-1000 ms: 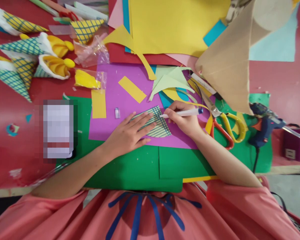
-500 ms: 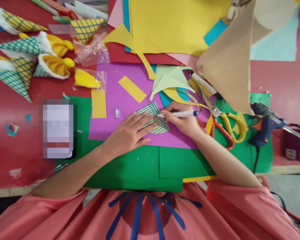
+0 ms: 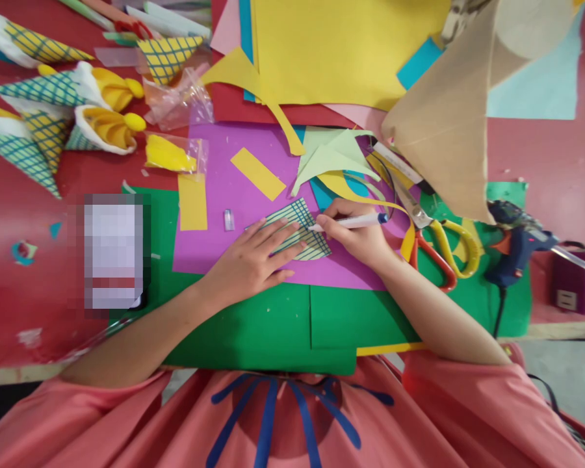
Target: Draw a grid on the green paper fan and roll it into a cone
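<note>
My left hand lies flat with fingers spread on a pale green paper piece ruled with a dark blue grid. That piece rests on a purple sheet. My right hand pinches a white pen with a blue cap, held nearly level. Its tip touches the gridded piece's right part.
Scissors with red and yellow handles lie right of my right hand, a blue glue gun farther right. Green sheets lie under the purple one. Finished gridded cones with yellow filling sit top left. Yellow paper and a tan cone are behind.
The gridded piece has turned and shifted slightly up and left under my left hand. The pen tip has moved a little left along it.
</note>
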